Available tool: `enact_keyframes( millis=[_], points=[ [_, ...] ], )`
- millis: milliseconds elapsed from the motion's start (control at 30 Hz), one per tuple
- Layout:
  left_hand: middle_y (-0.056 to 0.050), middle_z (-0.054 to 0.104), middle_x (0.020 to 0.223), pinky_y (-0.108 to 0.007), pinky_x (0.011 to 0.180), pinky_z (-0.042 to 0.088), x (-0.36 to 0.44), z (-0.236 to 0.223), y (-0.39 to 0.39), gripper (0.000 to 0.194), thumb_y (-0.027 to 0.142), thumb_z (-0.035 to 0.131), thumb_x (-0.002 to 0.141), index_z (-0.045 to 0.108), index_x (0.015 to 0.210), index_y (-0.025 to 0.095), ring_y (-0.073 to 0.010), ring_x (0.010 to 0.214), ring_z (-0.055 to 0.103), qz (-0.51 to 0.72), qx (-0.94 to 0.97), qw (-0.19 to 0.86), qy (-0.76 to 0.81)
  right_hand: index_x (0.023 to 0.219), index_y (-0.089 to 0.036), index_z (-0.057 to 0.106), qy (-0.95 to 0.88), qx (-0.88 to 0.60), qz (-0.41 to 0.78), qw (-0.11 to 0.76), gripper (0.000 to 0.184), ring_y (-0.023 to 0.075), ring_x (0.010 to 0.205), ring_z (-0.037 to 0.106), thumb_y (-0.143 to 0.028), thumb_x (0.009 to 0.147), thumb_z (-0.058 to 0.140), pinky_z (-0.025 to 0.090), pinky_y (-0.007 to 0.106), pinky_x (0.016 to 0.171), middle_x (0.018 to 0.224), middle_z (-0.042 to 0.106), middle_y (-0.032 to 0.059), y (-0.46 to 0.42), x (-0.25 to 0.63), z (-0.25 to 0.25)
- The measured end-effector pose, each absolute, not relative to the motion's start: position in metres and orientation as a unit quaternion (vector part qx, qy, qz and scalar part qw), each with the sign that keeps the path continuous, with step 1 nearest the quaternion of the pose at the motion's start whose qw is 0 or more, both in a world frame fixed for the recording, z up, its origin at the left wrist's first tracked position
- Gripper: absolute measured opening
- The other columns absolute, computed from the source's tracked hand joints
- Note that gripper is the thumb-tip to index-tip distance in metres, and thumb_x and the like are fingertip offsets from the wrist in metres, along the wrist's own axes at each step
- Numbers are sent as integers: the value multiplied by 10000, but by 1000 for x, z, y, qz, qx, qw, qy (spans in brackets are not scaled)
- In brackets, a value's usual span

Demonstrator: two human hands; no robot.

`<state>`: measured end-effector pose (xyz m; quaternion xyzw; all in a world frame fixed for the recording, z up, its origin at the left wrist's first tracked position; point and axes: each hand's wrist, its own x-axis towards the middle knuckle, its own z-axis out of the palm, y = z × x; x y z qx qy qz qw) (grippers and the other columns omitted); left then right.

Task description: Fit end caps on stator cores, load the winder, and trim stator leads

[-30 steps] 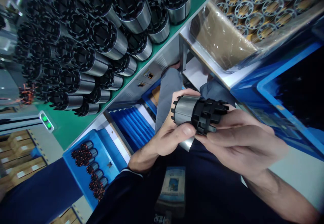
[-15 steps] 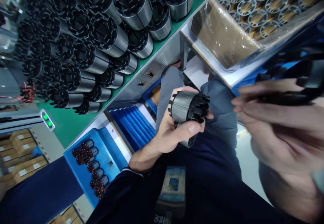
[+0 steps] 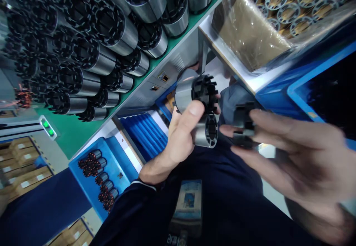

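Observation:
My left hand [image 3: 178, 140] is closed around two metal stator cores, one above the other. The upper stator core [image 3: 184, 94] has a black toothed plastic end piece on its right side. The lower stator core [image 3: 200, 134] shows a bare slotted metal end facing right. To the right, my right hand [image 3: 300, 157] pinches a black plastic end piece [image 3: 243, 125] between thumb and fingers, blurred by motion. A short gap lies between this piece and the lower core.
Many stator cores with black ends [image 3: 107, 58] crowd the green tabletop [image 3: 62, 138]. A plastic-lined carton [image 3: 247, 34] holds rows of bare cores. At the right stands a blue bin [image 3: 294, 90] with dark contents. Copper-wound cores [image 3: 101, 179] lie in a blue tray [image 3: 122, 157].
My right hand has moved left from the blue bin with the black end piece, closer to the cores. My left hand has raised and turned its cores, so the lower one's bare end shows.

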<state>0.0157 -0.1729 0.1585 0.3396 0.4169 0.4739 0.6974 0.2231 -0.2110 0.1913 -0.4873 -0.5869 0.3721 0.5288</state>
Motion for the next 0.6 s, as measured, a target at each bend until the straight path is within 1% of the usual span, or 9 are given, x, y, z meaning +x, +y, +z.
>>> enact_keyframes(
  millis=[67,133,233,267,367,433,533,567,600],
  points=[
    [-150,889,1259,-626,990,778,22,173,-164,946,1081,393,1021,845,1268,288,-479,1414,815,470,313,681,467,1646,-356,796,-644,-463,326,514,879,195,605,835,-185,839,1099,747,279,568,1050,953,-24,-213,210,182],
    [-158,886,1226,-613,992,790,27,186,-156,950,1050,362,1064,857,1130,242,-460,1422,826,446,301,697,474,1658,-329,784,-632,-453,321,541,848,147,547,750,-207,876,1088,739,270,580,1021,940,-15,-211,198,173],
    [-119,858,1127,-598,905,783,31,193,-146,989,886,155,1185,856,1122,190,-460,1383,860,410,314,731,447,1587,-333,836,-597,-451,343,568,776,143,624,737,-211,866,1096,763,304,670,999,887,-8,-208,192,164],
    [-116,853,1101,-597,893,778,31,193,-144,981,851,138,1199,857,1136,186,-464,1371,865,404,310,736,446,1586,-347,837,-595,-451,348,567,778,147,651,740,-205,864,1093,764,321,679,1008,860,-6,-208,193,162],
    [-153,861,1072,-597,956,787,32,189,-138,927,912,286,1166,860,1160,183,-466,1352,863,409,271,738,462,1616,-403,813,-600,-457,372,541,815,145,703,730,-239,868,1089,719,320,594,1171,793,26,-208,200,159],
    [-162,868,1104,-601,1015,786,32,188,-134,930,957,337,1135,856,1200,188,-461,1370,847,406,243,743,474,1609,-421,817,-617,-466,353,527,812,155,749,714,-276,860,1097,709,331,588,1275,768,52,-208,204,157],
    [-147,868,1112,-598,1014,792,31,187,-130,896,950,375,1127,854,1230,200,-451,1363,845,383,237,753,479,1552,-425,857,-639,-477,326,508,738,141,760,672,-300,866,1098,755,403,744,1483,756,76,-207,207,155],
    [-144,866,1089,-593,1007,795,30,187,-129,881,938,382,1132,857,1220,203,-440,1344,855,378,265,742,486,1539,-425,865,-638,-476,331,506,719,150,791,698,-301,869,1095,762,423,786,1548,749,78,-206,207,154],
    [-144,859,1056,-588,998,796,30,186,-129,891,936,363,1137,862,1201,201,-430,1323,864,379,302,722,494,1533,-424,868,-634,-475,342,506,709,186,874,755,-297,872,1092,764,434,807,1589,749,78,-206,207,154]
  ],
)
